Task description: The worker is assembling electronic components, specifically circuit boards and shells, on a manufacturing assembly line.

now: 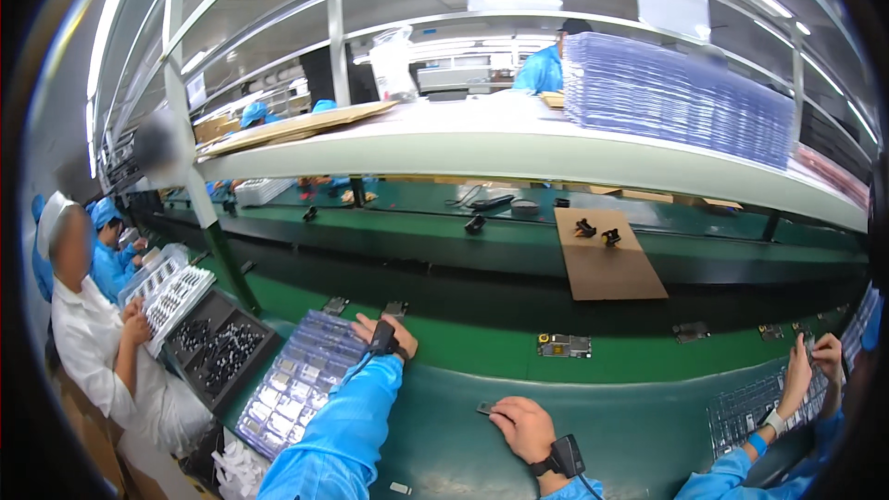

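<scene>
My left hand (387, 337) reaches out over the far right corner of a clear plastic tray (310, 356), its fingers stretched and apart. Just beyond those fingers, a small circuit board (395, 308) lies on the green belt, with another circuit board (335, 306) to its left. Whether my fingertips touch the tray or a board, I cannot tell. Low over the green work surface (444, 449), my right hand (523, 428) pinches a small dark flat piece (484, 408) between thumb and fingers. Flat parts sit in the tray's pockets.
At left, a person in white (88, 315) handles a white tray (178, 301) beside a black box of small parts (218, 347). A co-worker's hands (806, 370) work at right over another clear tray (741, 412). Boards (565, 345) lie along the belt; a shelf (444, 143) spans above.
</scene>
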A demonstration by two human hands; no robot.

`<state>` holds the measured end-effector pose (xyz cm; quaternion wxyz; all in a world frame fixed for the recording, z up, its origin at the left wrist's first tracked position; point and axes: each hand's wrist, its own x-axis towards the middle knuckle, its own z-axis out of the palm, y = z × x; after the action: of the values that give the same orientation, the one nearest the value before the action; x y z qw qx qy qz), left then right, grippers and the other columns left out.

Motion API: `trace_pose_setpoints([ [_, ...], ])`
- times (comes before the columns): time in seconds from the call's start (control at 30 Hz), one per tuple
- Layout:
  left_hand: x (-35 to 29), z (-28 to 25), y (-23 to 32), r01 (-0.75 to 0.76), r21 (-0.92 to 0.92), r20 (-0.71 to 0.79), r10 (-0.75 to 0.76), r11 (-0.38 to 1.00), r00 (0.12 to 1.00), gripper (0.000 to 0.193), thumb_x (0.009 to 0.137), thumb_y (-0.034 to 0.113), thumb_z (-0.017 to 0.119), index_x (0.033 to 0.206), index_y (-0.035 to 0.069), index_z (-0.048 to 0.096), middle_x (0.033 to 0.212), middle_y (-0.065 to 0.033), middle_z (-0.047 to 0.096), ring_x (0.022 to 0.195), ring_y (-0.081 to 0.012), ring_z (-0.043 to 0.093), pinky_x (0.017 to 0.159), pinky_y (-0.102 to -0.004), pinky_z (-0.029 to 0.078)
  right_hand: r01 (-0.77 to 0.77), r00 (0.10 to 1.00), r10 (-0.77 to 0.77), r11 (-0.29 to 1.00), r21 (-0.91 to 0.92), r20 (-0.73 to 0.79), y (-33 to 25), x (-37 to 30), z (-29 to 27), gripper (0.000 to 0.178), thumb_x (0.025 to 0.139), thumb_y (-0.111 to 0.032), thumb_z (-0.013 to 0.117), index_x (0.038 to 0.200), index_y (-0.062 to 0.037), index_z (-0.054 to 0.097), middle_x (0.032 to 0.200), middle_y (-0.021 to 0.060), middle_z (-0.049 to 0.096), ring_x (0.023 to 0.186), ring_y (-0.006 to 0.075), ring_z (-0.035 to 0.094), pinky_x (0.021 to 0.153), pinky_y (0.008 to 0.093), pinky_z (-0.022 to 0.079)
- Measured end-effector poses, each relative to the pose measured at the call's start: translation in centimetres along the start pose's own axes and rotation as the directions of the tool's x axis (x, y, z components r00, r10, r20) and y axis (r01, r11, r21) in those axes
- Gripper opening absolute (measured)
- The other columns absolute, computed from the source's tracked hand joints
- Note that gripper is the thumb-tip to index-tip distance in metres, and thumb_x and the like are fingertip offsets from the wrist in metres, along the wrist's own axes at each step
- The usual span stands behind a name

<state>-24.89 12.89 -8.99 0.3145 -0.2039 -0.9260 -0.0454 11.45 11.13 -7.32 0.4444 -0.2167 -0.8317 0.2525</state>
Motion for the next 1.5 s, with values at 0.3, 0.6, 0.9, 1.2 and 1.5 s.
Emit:
trace_pose_setpoints([
  [0.3,1.3,-8.2,2.0,-0.351,-0.389,0.070,0.407,0.852,0.911,0.063,0.082,0.008,0.069,0.142,0.005,0.050,0.120,-0.0257,0.061,0.125,-0.0488,0.054,0.108,-0.0681,0.037,-0.063,0.998,0.062,0.997,-0.044,-0.010,0.7,-0.7,-1.4,0.013,0.088,-0.019,0.077,0.096,-0.0080,0.078,0.103,0.0066,0.075,0.094,0.0285,0.070,0.083,0.0381,0.057],
  [0.6,-6.8,-13.1,-0.5,-0.086,-0.991,-0.037,0.407,0.102,0.913,0.031,0.089,0.001,0.070,0.120,0.002,0.063,0.098,-0.0106,0.067,0.089,-0.0251,0.067,0.081,-0.0365,0.055,-0.229,0.933,0.272,0.953,0.196,-0.234,-1.9,0.3,-2.5,0.015,0.084,-0.007,0.081,0.098,-0.0050,0.079,0.105,0.0117,0.075,0.094,0.0260,0.073,0.081,0.0333,0.058],
  [0.9,-11.8,-22.0,-5.1,0.861,-0.487,0.387,0.848,-0.147,0.363,0.034,0.103,0.003,0.057,0.136,0.006,0.048,0.108,-0.0015,0.063,0.095,-0.0067,0.059,0.081,-0.0245,0.050,0.197,0.977,-0.210,0.961,-0.193,-0.047,-6.9,1.0,-5.7,0.027,0.071,-0.008,0.087,0.096,-0.0118,0.080,0.106,0.0018,0.074,0.093,0.0224,0.065,0.080,0.0358,0.054],
  [1.2,-12.3,-21.1,-7.4,0.805,-0.590,0.205,0.951,-0.070,0.233,0.046,0.098,-0.006,0.043,0.143,0.000,0.043,0.131,-0.0093,0.058,0.113,-0.0120,0.058,0.096,-0.0286,0.048,0.205,0.978,-0.194,0.960,-0.191,0.075,-7.1,0.5,-5.0,0.029,0.068,-0.015,0.089,0.096,-0.0163,0.082,0.104,-0.0037,0.075,0.093,0.0171,0.059,0.083,0.0363,0.051],
  [1.5,-11.8,-21.4,-7.3,0.721,-0.693,0.198,0.963,0.007,0.181,0.039,0.100,-0.009,0.044,0.139,-0.002,0.043,0.140,-0.0191,0.057,0.128,-0.0233,0.058,0.110,-0.0379,0.045,0.092,0.995,-0.087,0.990,-0.108,0.054,-6.9,0.1,-4.6,0.031,0.067,-0.013,0.091,0.097,-0.0182,0.083,0.106,-0.0069,0.076,0.091,0.0147,0.055,0.078,0.0263,0.047],
])
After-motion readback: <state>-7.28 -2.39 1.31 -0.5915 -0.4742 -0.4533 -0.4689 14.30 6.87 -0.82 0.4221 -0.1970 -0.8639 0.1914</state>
